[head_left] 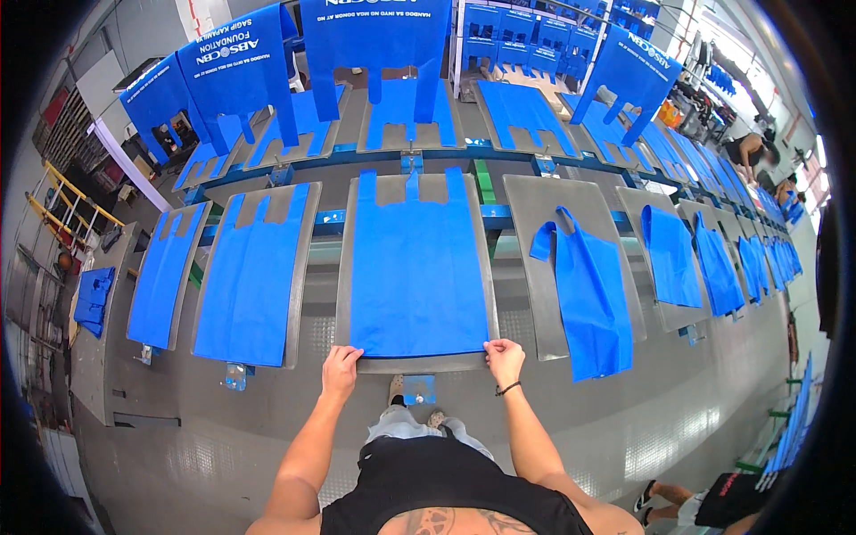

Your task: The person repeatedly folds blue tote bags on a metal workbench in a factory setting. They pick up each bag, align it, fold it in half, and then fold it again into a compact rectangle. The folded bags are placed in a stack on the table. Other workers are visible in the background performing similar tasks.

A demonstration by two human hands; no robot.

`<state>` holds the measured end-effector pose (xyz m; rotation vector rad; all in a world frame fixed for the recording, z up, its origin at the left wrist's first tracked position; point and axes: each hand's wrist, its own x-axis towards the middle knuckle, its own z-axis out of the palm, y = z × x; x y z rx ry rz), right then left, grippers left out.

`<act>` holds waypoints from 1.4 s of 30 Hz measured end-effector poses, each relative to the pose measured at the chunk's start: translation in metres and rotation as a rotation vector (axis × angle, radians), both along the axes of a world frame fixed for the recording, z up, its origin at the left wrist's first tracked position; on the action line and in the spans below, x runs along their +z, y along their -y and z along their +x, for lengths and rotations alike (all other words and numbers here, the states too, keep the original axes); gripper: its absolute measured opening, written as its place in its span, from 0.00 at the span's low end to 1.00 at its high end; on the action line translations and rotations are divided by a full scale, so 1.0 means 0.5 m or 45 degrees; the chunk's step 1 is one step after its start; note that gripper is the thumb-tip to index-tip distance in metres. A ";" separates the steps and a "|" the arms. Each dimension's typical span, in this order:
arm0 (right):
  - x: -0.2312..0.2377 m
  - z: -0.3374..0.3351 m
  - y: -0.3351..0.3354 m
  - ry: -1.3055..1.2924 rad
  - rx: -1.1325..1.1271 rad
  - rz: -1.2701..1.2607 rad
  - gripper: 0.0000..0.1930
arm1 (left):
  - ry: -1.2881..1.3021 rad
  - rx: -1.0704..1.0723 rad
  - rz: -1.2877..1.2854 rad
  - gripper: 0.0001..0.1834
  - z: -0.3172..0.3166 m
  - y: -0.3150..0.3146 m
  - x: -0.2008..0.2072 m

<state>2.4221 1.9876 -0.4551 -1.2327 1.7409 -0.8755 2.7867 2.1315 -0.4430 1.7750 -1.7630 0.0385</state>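
Note:
A blue fabric bag [415, 276] with cut-out handles lies flat on a grey board [437, 364] in front of me, its handles pointing away. My left hand [340, 370] pinches the bag's near left corner. At the near right corner, my right hand [506, 360] grips the edge between thumb and fingers; a dark band circles that wrist. The bag's near edge is stretched straight between both hands. To the right, another blue bag [588, 294] lies crooked and partly folded on its board [528, 232]. On the left, a blue bag [250, 276] lies flat on its own board.
Boards with blue bags run along a blue rail [330, 219] and curve away right. Printed blue bags [370, 45] hang beyond. Folded blue fabric [94, 299] sits on a side table at left. Other people [749, 156] are at far right and lower right [713, 508].

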 end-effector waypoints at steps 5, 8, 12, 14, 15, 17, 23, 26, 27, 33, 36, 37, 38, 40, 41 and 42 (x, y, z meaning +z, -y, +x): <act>0.005 -0.005 -0.012 -0.027 0.008 0.021 0.08 | -0.010 -0.018 0.013 0.14 0.003 -0.013 -0.004; 0.009 -0.003 -0.018 -0.017 -0.002 0.019 0.09 | -0.042 -0.028 0.023 0.13 0.004 -0.021 -0.007; 0.007 -0.006 -0.022 -0.058 0.011 0.020 0.09 | -0.036 -0.043 0.044 0.14 0.006 -0.025 -0.008; 0.005 -0.008 -0.027 -0.065 0.009 0.020 0.09 | -0.022 -0.057 0.061 0.14 0.007 -0.030 -0.006; 0.003 -0.009 -0.029 -0.069 0.008 0.019 0.09 | -0.021 -0.065 0.061 0.15 0.007 -0.032 -0.004; 0.004 -0.010 -0.037 -0.051 -0.005 0.020 0.09 | -0.017 -0.078 0.062 0.15 0.007 -0.039 -0.002; 0.015 -0.007 -0.052 -0.067 -0.005 0.015 0.09 | -0.020 -0.093 0.074 0.16 0.011 -0.052 -0.003; 0.011 -0.009 -0.055 -0.066 -0.005 -0.005 0.09 | -0.006 -0.105 0.064 0.17 0.012 -0.052 -0.009; 0.010 -0.010 -0.056 -0.065 -0.005 -0.012 0.09 | -0.006 -0.102 0.065 0.17 0.011 -0.053 -0.010; -0.006 -0.014 -0.062 -0.101 -0.004 -0.007 0.10 | 0.005 -0.086 0.067 0.17 0.007 -0.067 -0.016; -0.035 -0.026 -0.053 -0.208 0.011 -0.035 0.10 | 0.029 -0.106 0.062 0.17 0.009 -0.066 -0.020; -0.044 -0.031 -0.054 -0.224 0.021 -0.053 0.10 | 0.035 -0.114 0.060 0.17 0.012 -0.062 -0.020; -0.050 -0.032 -0.051 -0.236 0.034 -0.070 0.10 | 0.044 -0.120 0.059 0.17 0.013 -0.064 -0.021; -0.055 -0.035 -0.048 -0.246 0.054 -0.084 0.10 | 0.050 -0.135 0.058 0.17 0.013 -0.065 -0.017; -0.054 -0.035 -0.045 -0.240 0.064 -0.078 0.10 | 0.057 -0.142 0.049 0.17 0.015 -0.064 -0.016; -0.052 -0.035 -0.044 -0.235 0.072 -0.072 0.10 | 0.071 -0.151 0.057 0.18 0.016 -0.066 -0.015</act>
